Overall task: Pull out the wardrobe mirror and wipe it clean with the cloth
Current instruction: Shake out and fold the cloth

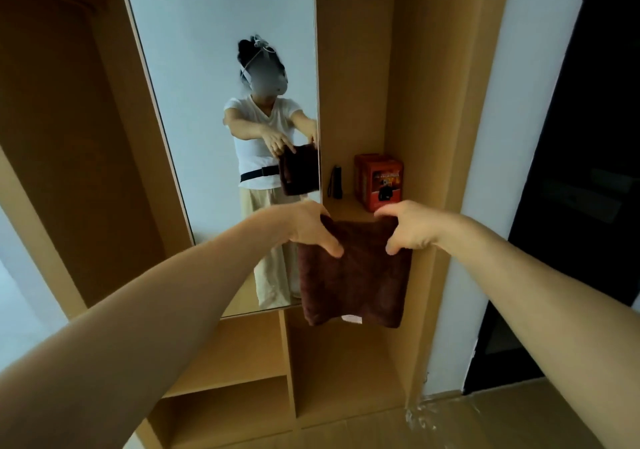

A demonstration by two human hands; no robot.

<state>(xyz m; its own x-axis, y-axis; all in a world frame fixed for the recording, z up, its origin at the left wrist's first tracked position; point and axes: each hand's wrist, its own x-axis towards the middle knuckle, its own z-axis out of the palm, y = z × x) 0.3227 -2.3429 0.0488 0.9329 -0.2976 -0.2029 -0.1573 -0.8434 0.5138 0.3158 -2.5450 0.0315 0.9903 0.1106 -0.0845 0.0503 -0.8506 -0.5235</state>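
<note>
One tall mirror [207,67], one brown cloth [356,282], held in our two hands.
The mirror stands angled in the wooden wardrobe [353,67]; the cloth hangs just right of its lower edge. Our left hand [308,227] and right hand [408,228] each pinch a top corner, fingers curled. Behind: a red box [382,182], print unreadable, and one black torch [336,182].

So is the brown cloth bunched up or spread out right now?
Spread out: the left hand and right hand each pinch a top corner of the cloth, which hangs flat. Whether it is doubled, cannot tell.
</note>
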